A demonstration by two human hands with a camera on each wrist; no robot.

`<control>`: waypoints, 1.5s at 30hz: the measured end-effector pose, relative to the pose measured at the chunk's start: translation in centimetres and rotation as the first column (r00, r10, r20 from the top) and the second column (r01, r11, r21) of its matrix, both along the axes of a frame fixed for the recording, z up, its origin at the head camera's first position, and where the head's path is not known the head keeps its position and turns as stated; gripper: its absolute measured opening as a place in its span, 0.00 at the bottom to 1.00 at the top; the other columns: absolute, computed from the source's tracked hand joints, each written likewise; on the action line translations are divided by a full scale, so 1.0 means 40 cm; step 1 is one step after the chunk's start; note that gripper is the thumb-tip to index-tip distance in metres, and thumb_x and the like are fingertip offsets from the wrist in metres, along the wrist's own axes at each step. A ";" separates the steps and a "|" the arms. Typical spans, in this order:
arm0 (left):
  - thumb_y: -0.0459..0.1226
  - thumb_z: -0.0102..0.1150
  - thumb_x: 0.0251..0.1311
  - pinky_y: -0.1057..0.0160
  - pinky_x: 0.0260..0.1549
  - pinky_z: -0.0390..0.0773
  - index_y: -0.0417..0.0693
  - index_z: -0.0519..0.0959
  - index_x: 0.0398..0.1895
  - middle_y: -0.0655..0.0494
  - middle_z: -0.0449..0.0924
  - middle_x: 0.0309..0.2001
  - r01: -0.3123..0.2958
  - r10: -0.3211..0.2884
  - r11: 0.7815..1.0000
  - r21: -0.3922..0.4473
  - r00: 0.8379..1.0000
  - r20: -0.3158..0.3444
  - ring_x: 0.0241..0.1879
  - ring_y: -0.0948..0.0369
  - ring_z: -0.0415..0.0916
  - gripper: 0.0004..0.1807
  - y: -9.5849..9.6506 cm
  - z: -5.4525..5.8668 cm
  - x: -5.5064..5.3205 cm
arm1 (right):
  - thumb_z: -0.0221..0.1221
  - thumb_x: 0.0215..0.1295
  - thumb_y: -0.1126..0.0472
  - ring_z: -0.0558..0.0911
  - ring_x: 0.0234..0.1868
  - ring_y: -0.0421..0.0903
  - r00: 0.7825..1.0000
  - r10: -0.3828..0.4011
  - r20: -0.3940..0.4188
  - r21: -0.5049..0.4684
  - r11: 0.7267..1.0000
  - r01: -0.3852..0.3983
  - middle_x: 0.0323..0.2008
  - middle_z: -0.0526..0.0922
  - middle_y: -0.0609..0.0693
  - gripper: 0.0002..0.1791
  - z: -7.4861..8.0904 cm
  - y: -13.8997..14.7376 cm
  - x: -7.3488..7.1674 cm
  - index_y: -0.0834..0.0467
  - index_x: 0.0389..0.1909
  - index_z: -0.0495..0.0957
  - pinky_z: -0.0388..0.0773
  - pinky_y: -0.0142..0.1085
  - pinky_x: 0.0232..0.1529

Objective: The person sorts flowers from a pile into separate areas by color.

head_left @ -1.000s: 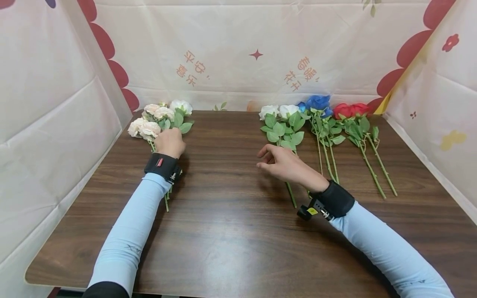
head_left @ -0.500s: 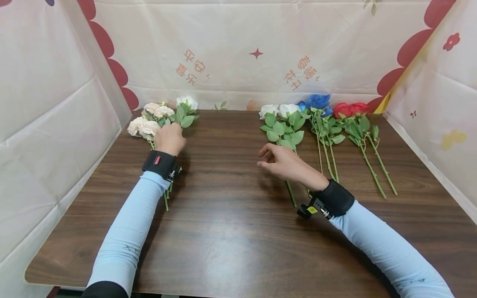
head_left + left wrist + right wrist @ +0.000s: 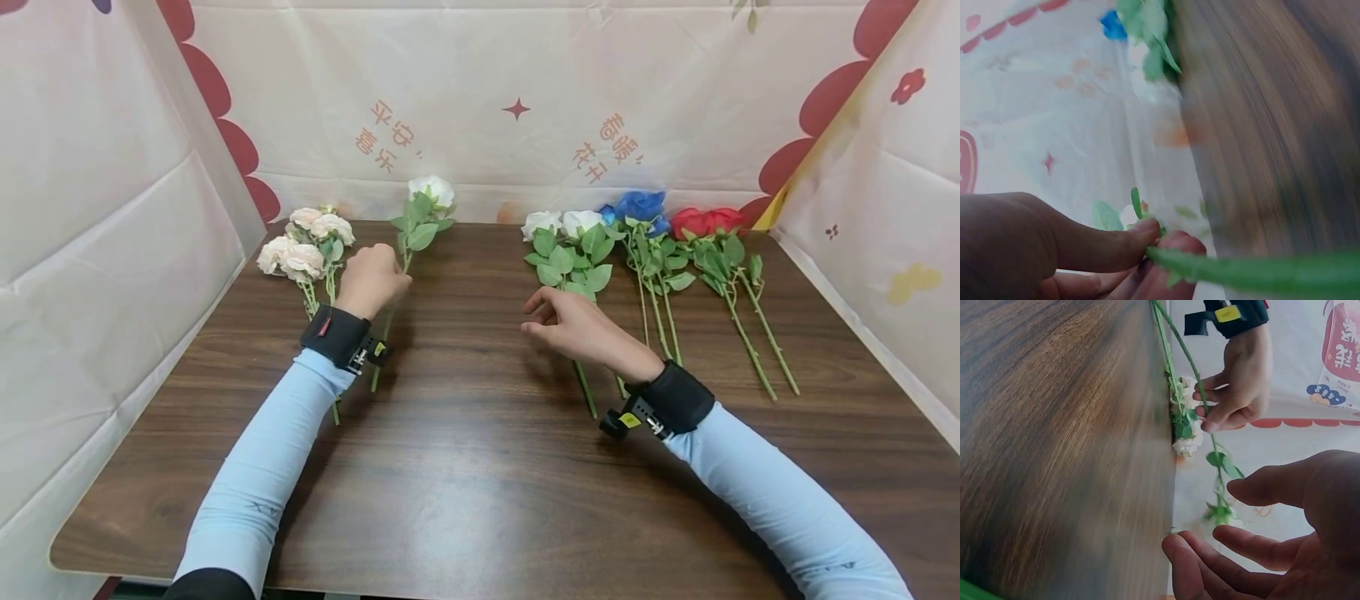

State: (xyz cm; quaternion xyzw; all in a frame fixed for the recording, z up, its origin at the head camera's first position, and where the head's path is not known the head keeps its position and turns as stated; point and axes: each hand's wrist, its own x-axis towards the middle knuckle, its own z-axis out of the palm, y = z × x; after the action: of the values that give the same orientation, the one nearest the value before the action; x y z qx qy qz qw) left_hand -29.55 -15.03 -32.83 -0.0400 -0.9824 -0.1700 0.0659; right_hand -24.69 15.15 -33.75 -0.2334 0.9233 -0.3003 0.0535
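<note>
My left hand (image 3: 371, 282) pinches the green stem of a single white rose (image 3: 431, 190) between thumb and fingers. The rose is raised off the table, its bloom tilted to the right; the stem (image 3: 1254, 270) runs large across the left wrist view. Just left of that hand lies a bunch of cream flowers (image 3: 303, 244), partly hidden by the wrist. My right hand (image 3: 573, 329), fingers loosely bent and holding nothing, hovers over the stems of two white roses (image 3: 561, 223). In the right wrist view a gap shows between its thumb and fingers (image 3: 1260, 547).
Blue roses (image 3: 639, 207) and red roses (image 3: 705, 222) lie to the right of the white pair, stems toward me. All rest on a brown wood-grain table (image 3: 450, 467). A printed pale cloth (image 3: 480, 100) encloses the back and sides.
My left hand has lifted the white rose away from the cream flowers and carried it to the right. My right hand has stayed nearly still.
</note>
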 end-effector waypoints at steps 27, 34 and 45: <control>0.39 0.61 0.62 0.65 0.18 0.78 0.39 0.81 0.36 0.55 0.82 0.27 0.345 -0.433 0.779 0.523 0.900 0.052 0.19 0.55 0.80 0.10 0.220 0.048 0.154 | 0.50 0.73 0.51 0.80 0.37 0.64 0.982 0.091 0.165 -0.545 0.839 0.013 0.37 0.80 0.67 0.25 0.008 -0.024 0.010 0.72 0.51 0.72 0.78 0.49 0.36; 0.38 0.60 0.63 0.64 0.18 0.78 0.42 0.80 0.34 0.55 0.82 0.26 0.396 -0.476 0.758 0.518 0.879 0.023 0.18 0.56 0.79 0.08 0.249 0.054 0.171 | 0.51 0.72 0.52 0.82 0.34 0.58 0.973 0.099 0.210 -0.619 0.784 0.054 0.35 0.80 0.66 0.24 0.013 -0.020 0.013 0.73 0.50 0.72 0.79 0.48 0.36; 0.38 0.60 0.63 0.66 0.17 0.78 0.40 0.80 0.29 0.59 0.81 0.25 0.407 -0.478 0.743 0.531 0.878 -0.004 0.16 0.60 0.79 0.09 0.273 0.029 0.180 | 0.60 0.65 0.59 0.82 0.27 0.46 0.965 0.021 0.261 -0.692 0.701 0.172 0.30 0.81 0.57 0.20 0.016 -0.034 0.021 0.73 0.45 0.72 0.80 0.41 0.33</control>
State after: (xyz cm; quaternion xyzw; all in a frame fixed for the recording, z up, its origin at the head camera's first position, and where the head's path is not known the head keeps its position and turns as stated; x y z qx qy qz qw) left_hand -22.33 -4.12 -31.65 -0.2418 -0.8642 -0.4399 -0.0334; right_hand -23.85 13.77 -33.12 -0.1577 0.7311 -0.6608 0.0626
